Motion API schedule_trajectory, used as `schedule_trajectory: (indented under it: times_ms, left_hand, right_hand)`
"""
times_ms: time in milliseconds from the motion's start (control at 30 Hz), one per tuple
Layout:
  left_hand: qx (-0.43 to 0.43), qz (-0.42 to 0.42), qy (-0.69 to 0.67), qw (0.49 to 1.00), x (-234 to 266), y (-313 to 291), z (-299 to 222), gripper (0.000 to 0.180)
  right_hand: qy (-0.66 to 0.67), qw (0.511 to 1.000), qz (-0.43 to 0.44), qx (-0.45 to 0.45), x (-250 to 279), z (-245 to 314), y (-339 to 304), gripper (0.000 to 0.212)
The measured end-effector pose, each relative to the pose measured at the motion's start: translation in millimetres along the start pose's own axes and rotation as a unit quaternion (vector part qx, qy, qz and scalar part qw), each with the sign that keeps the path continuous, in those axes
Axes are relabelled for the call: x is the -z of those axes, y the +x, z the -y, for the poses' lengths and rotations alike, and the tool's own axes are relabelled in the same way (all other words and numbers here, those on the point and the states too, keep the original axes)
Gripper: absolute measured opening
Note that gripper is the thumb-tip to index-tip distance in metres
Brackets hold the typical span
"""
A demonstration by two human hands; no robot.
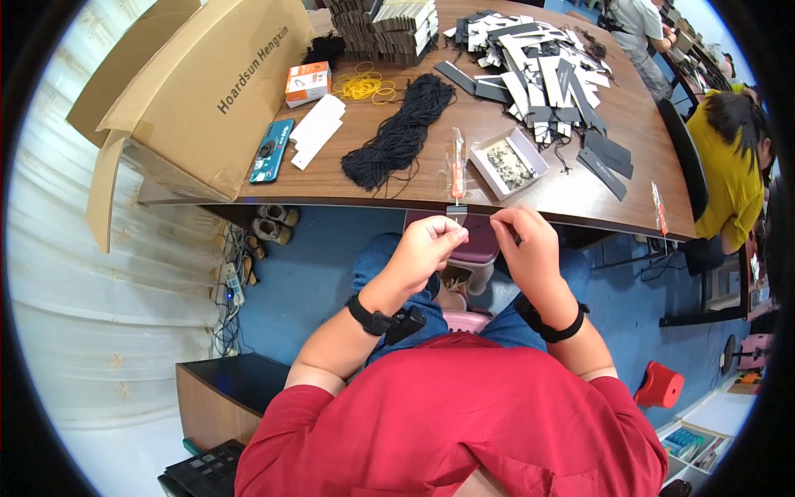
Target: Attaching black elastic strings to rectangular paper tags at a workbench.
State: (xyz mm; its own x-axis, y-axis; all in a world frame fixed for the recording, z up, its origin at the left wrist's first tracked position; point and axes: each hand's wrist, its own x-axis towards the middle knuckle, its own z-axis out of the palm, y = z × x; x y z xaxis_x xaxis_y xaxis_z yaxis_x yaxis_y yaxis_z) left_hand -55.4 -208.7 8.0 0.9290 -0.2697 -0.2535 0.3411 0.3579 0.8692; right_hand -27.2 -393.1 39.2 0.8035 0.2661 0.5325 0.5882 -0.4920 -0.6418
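Head: striped piece [456,212] beside left fingers [451,238]

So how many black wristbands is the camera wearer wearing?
2: one black wristband on the left wrist, another on the right wrist. Both forearms show, so none looks hidden.

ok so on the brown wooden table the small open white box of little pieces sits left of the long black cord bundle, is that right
Wrong side: the head view shows the small open white box of little pieces right of the long black cord bundle, on the brown wooden table.
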Motion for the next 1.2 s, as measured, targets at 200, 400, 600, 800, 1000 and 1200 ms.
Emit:
schedule_trajectory:
  times_ms: [200,400,600,800,1000,1200]
  left_hand:
    - [0.077,0.019,-0.290,0.954,-3,13,6,0.014]
    - [-0.288,-0.114,0.290,0.906,-15,10,18,0.010]
    - [-0.185,-0.054,0.319,0.928,-16,1,6,0.004]
    - [-0.098,-0.031,0.186,0.977,-4,9,23,0.007]
    - [-0.121,-0.072,0.141,0.980,-14,7,28,0.006]
    - [0.111,0.057,-0.029,0.992,8,4,0,0.005]
  right_hand:
    - [-0.079,0.992,-0.018,0.092,-26,-8,-28,0.011]
    - [-0.060,0.988,-0.022,0.143,-21,-5,-13,0.012]
    - [0.003,0.992,0.028,0.121,-15,-14,-7,0.012]
    - [0.038,0.994,0.065,0.082,-15,-8,-9,0.011]
    - [-0.015,0.988,0.099,0.118,-10,-10,0,0.014]
    - [0.019,0.971,0.153,0.185,-7,-12,3,0.016]
